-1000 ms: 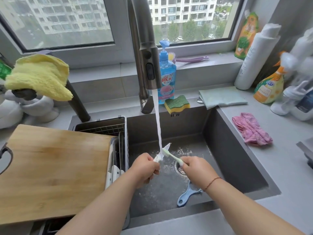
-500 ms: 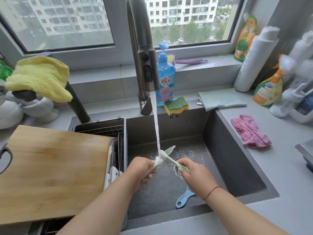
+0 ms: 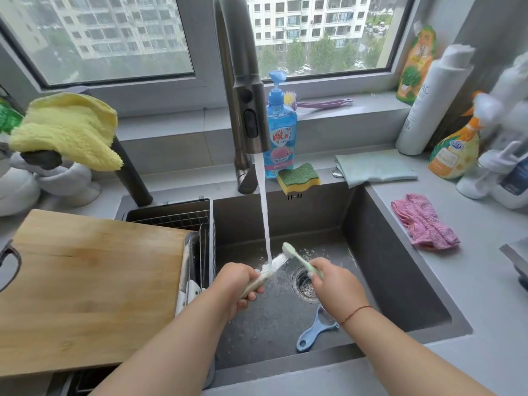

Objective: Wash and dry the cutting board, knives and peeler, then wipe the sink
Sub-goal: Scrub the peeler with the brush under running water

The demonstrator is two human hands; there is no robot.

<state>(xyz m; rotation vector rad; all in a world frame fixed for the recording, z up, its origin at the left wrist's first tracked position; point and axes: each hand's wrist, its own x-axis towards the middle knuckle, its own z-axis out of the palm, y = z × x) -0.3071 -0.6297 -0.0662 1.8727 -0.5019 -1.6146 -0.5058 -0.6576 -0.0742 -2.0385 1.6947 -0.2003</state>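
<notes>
One peeler [image 3: 313,332] in wet sink [image 3: 400,281]

Left hand [image 3: 238,284] gripping a pale-handled knife [image 3: 268,271] over the sink [image 3: 400,281], blade under the water stream [image 3: 264,212] from the tap [image 3: 248,110]. Right hand [image 3: 335,284] holding a green toothbrush [image 3: 300,260], head at the blade. Blue peeler [image 3: 313,332] on the sink floor, near the drain [image 3: 305,284]. Wooden cutting board [image 3: 85,287] left, over a wire rack [image 3: 183,218]. Pink cloth [image 3: 423,221] right on the counter.

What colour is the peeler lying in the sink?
Light blue; the peeler shows in the head view, its only view.
</notes>
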